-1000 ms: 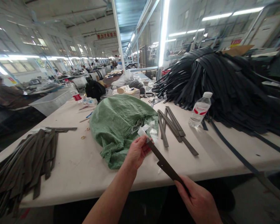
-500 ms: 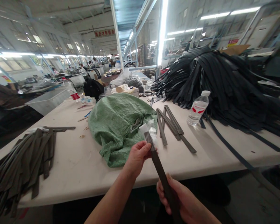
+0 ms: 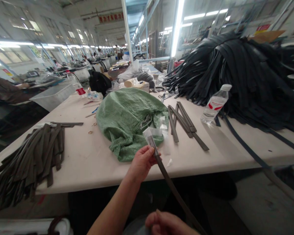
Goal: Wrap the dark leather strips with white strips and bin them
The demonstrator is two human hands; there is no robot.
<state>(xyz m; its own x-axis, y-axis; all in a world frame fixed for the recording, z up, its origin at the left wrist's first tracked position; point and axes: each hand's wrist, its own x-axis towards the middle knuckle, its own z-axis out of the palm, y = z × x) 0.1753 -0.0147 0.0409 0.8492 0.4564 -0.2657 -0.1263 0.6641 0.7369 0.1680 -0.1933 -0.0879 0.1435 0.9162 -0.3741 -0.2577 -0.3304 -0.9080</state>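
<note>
A long dark grey-brown strap (image 3: 168,178) hangs from my left hand (image 3: 143,160), pinched near its upper end between thumb and fingers. That end sits in a clear plastic sleeve (image 3: 148,135). Down at the bottom edge is my right hand (image 3: 168,223), its fingers curled together and partly cut off. The strap's lower part runs past the right hand's far side; whether the fingers hold anything is hidden. Behind the left hand a green woven sack (image 3: 127,111) lies on the table, with clear plastic pieces (image 3: 163,127) at its opening.
Several cut straps (image 3: 182,120) lie right of the sack. A bundle of similar straps (image 3: 36,153) hangs over the table's left edge. A water bottle (image 3: 214,104) stands before a large pile of black straps (image 3: 235,71). A person's sleeve (image 3: 2,86) shows at far left.
My right hand has moved off the strap, down and left toward the bottom edge. The left hand still pinches the sleeved end. The view has shifted slightly.
</note>
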